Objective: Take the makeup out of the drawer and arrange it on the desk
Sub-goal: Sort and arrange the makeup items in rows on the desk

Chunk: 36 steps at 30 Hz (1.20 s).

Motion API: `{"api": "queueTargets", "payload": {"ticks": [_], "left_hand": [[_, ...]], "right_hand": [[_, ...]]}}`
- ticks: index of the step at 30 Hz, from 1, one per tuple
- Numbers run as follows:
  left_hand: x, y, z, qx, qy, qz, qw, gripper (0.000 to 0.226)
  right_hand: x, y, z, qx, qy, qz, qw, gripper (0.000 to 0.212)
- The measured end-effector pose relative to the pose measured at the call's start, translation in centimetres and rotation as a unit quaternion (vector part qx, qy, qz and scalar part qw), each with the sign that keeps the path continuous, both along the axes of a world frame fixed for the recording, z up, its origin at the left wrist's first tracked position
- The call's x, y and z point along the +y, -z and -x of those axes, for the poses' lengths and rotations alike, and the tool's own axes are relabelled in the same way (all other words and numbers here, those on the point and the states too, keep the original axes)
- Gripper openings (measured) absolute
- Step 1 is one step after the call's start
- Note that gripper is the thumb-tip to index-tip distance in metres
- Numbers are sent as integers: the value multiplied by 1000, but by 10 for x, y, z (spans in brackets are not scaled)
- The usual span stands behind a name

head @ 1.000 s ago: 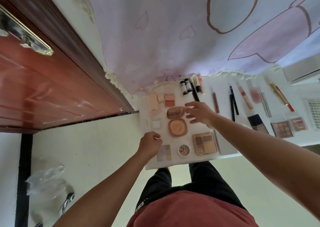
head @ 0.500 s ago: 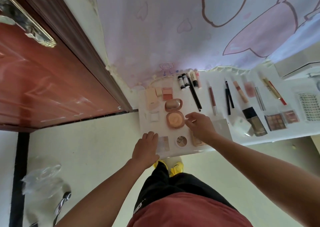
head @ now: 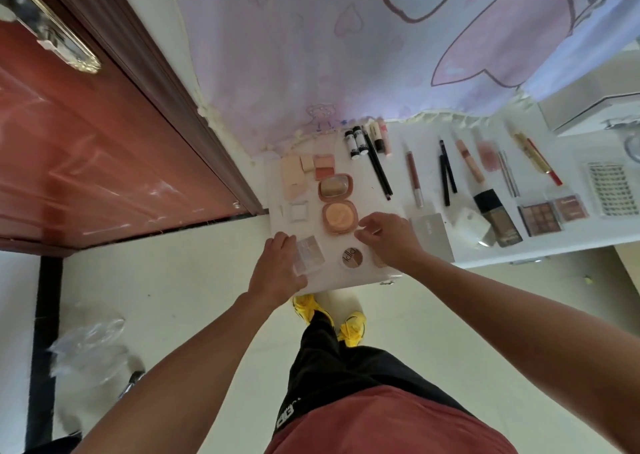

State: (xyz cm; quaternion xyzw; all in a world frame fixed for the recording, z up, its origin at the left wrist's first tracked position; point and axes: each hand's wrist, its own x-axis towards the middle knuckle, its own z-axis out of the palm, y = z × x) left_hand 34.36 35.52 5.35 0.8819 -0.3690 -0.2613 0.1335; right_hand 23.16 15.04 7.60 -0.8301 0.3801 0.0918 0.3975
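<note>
Makeup lies spread over the white desk (head: 398, 163). My left hand (head: 278, 268) grips the left edge of a pale clear eyeshadow palette (head: 310, 254) near the desk's front left corner. My right hand (head: 389, 240) covers a tan palette (head: 379, 263), fingers curled at its far edge, beside a round peach compact (head: 339, 216). An oval compact (head: 334, 187) and a small round pot (head: 352, 257) lie close by. No drawer can be seen.
Pencils, lip tubes, a foundation bottle (head: 495, 214), a grey case (head: 433, 235) and brown palettes (head: 538, 218) fill the desk's right part. A red-brown door (head: 104, 159) stands left. A plastic bag (head: 90, 346) lies on the floor. A pink cloth (head: 346, 55) hangs behind.
My right hand has drawn back from the oval compact onto the tan palette. My left hand has shifted left to the pale palette's edge. The view has moved back from the desk.
</note>
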Motion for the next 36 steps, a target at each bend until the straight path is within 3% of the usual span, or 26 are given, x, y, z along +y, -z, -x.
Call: {"api": "queueTargets", "payload": {"ticks": [5,8,11,15,18,20,23,26,29,32,35,36], "left_hand": [[-10,-31,0,15,-9,78,997,82],[-18,-54,2,13,1,118,993,81],[-23,-74,6,18,7,143,990,78],[-30,-97,7,126,-94,170,973,65],[-38,-115,2,260,-229,197,917,30],[-41,-123,-4,301,-287,210,885,18],[-49,-133,-6,281,-291,187,895,37],[-60,-140,-6,242,-279,161,915,56],[-71,-141,-7,239,-284,161,914,65],[-78,-141,-10,266,-295,181,900,54],[-83,-144,-12,308,-311,193,878,38],[-84,-145,-13,318,-313,195,874,35]], "right_hand": [[3,-28,-12,-16,48,-251,967,16],[-2,-43,-11,-19,28,-301,953,21],[-6,-58,-9,-41,15,-314,948,11],[-5,-78,-5,-93,-19,-234,968,6],[-3,-87,2,-116,-57,-160,979,12],[-1,-90,4,-124,-76,-122,982,11],[3,-97,8,-148,-107,-46,982,6],[4,-102,8,-174,-119,-4,977,22],[2,-103,9,-188,-120,17,975,22],[1,-104,10,-204,-79,-74,973,21],[-5,-105,14,-188,-4,-311,932,12],[-7,-104,14,-172,17,-383,907,20]]}}
